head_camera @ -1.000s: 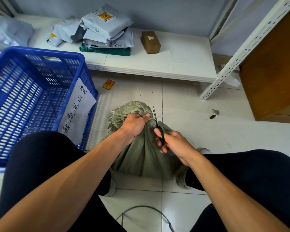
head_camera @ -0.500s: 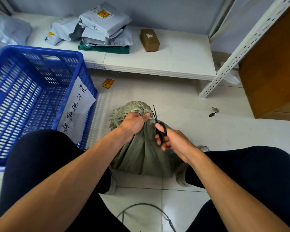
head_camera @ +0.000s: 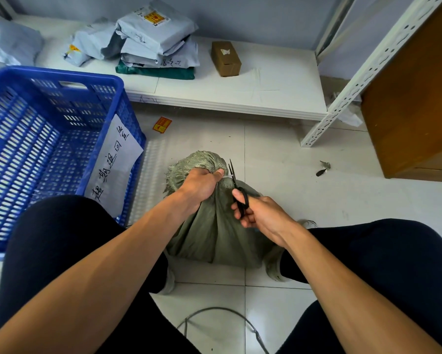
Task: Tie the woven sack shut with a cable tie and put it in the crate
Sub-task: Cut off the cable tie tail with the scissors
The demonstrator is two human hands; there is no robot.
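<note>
Crate (head_camera: 46, 74), blue with slotted walls, is standing on the tiled floor at the left, and a handwritten paper sheet (head_camera: 112, 159) is hanging over its near corner. Woven sack (head_camera: 214, 233), grey-green, is sitting on the floor between the person's knees, just beside the crate and outside it. Left hand (head_camera: 202, 186) is gripping the gathered neck of the sack, with all fingers curled tightly round it and the thumb pointing to the right. The frayed mouth is fanning out above the fist. Right hand (head_camera: 263, 215) is holding small black scissors (head_camera: 234, 180), with the fingers folded close round the handles and the blades pointing up, slightly parted. Cable tie (head_camera: 227, 176) is showing only as a short pale strip between the left thumb and the blades, at the sack's neck.
</note>
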